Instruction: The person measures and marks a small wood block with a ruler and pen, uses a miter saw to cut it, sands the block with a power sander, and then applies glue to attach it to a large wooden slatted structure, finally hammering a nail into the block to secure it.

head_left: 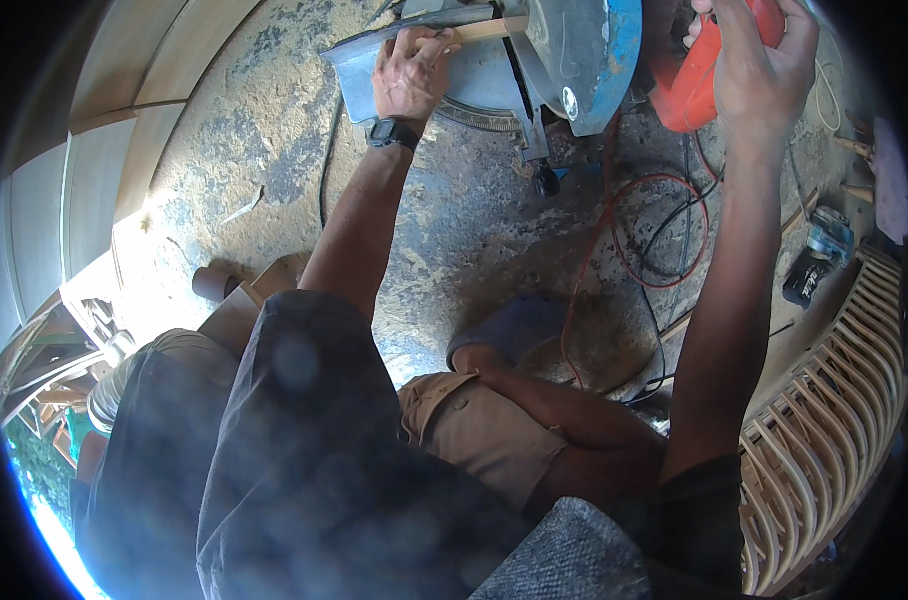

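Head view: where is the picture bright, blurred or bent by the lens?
In the head view, glare burns out the lower left rim; the dark shirt close to the lens is hazy and soft; the left hand on the wooden strip and the right hand on the red saw handle look sharp; the rattan frame bends along the dark rim.

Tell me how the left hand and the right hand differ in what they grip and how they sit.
The left hand presses a thin pale wooden strip onto the grey saw table; the right hand wraps the saw's orange handle. The left wrist carries a black watch; the right wrist is bare. The left hand lies flat, the right curls around its grip. Both reach forward to the same saw.
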`<move>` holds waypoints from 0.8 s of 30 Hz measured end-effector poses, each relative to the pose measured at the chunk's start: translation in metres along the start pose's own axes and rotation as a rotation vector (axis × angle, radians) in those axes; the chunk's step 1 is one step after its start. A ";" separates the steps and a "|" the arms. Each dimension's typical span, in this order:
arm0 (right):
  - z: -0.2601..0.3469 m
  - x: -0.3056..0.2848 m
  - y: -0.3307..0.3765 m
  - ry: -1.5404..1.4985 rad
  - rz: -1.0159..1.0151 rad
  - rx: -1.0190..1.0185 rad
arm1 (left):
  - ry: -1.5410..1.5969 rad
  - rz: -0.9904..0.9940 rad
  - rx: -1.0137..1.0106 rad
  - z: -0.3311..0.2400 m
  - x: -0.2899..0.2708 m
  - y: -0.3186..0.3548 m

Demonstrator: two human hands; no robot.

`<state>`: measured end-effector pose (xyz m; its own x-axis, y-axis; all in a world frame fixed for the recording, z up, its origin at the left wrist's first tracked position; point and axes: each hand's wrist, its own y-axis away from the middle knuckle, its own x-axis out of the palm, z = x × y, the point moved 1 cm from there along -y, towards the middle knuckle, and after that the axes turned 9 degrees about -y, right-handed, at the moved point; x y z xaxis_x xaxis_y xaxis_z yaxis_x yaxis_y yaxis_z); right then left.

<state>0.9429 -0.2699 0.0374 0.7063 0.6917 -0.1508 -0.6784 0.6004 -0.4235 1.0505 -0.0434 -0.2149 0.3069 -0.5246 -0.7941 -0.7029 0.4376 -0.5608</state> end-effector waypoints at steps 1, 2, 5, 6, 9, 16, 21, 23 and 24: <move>0.000 0.000 0.000 -0.004 -0.003 0.002 | 0.006 -0.014 0.008 0.000 0.000 0.000; 0.000 0.001 0.000 -0.007 -0.005 0.004 | 0.001 -0.006 -0.002 0.001 -0.001 0.000; 0.003 0.001 0.001 0.025 0.002 0.025 | -0.004 0.016 -0.022 0.001 0.000 0.002; 0.004 0.000 0.001 0.039 -0.003 0.035 | -0.004 0.018 -0.022 0.001 0.000 0.002; 0.003 -0.001 0.001 0.055 -0.010 0.041 | -0.002 -0.012 0.004 0.001 0.001 0.001; -0.007 -0.005 0.001 0.016 0.028 -0.055 | 0.027 0.018 -0.021 0.000 -0.001 0.001; -0.009 -0.006 0.006 0.013 0.023 -0.053 | 0.025 0.010 -0.021 0.001 -0.001 0.000; -0.007 -0.005 0.009 0.016 0.011 -0.036 | 0.027 0.005 -0.023 0.000 -0.001 0.000; -0.008 -0.005 0.010 -0.010 0.016 -0.047 | 0.026 0.002 -0.020 0.001 -0.001 0.000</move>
<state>0.9343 -0.2708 0.0266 0.6932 0.7050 -0.1495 -0.6793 0.5699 -0.4623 1.0507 -0.0426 -0.2142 0.2893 -0.5427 -0.7885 -0.7163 0.4237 -0.5544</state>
